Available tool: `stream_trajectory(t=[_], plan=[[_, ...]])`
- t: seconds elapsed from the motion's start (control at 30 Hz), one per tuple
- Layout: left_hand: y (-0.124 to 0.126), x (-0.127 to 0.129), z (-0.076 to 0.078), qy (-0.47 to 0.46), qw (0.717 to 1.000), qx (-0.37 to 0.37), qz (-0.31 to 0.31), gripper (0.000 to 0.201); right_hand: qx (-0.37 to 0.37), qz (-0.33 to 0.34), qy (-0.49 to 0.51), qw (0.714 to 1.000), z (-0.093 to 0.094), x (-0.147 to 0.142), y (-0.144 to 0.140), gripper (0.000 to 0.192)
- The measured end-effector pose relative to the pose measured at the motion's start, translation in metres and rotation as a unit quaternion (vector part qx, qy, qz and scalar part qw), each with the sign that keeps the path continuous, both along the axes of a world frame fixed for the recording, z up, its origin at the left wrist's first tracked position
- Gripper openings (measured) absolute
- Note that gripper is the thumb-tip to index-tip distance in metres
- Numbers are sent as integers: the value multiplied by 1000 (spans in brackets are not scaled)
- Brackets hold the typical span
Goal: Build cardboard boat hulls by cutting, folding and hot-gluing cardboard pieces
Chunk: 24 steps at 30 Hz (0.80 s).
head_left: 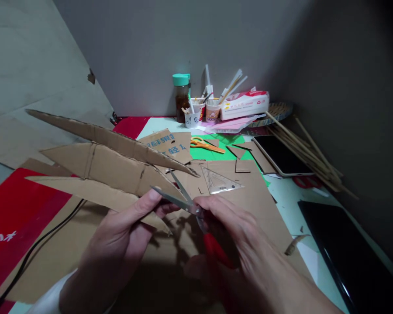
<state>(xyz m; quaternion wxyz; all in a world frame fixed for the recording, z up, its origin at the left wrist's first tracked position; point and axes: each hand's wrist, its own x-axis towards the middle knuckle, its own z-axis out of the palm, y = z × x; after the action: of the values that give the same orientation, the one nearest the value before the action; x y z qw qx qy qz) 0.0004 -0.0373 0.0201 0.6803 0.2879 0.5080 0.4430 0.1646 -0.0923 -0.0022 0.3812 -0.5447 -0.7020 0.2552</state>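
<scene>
My left hand [124, 235] grips a folded cardboard piece [118, 168] made of long pointed strips, its thumb pressed on the lower part. The piece stretches away to the upper left above the table. Wrapped round the red handles of a pair of scissors [191, 207] is my right hand [236, 235]. The scissor blades are spread apart at the right-hand tip of the cardboard, close to my left thumb. Whether they touch the cardboard edge I cannot tell. Beyond the blades, a clear set square [221, 181] lies on a flat cardboard sheet [258, 196].
Orange-handled scissors [208, 145] lie on green paper [199, 153]. Farther back stand a teal-lidded bottle [181, 98], paper cups [212, 111] with sticks, and a tissue pack [245, 104]. At right are a tablet [283, 152], wooden sticks [311, 152] and a black panel [343, 253]. A cable [36, 253] crosses the left.
</scene>
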Motion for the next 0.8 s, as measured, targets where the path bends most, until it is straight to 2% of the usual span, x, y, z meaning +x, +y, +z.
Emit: stream_trajectory(t=[0.23, 0.53, 0.8], plan=[[-2, -4, -4, -12, 1000, 11, 0, 13, -18, 10, 11, 1000, -1, 1, 2, 44], [0, -2, -2, -62, 996, 29, -59, 23, -60, 52, 93, 993, 4, 5, 3, 31], [-1, -3, -6, -110, 992, 18, -63, 15, -81, 72, 104, 989, 8, 6, 4, 22]])
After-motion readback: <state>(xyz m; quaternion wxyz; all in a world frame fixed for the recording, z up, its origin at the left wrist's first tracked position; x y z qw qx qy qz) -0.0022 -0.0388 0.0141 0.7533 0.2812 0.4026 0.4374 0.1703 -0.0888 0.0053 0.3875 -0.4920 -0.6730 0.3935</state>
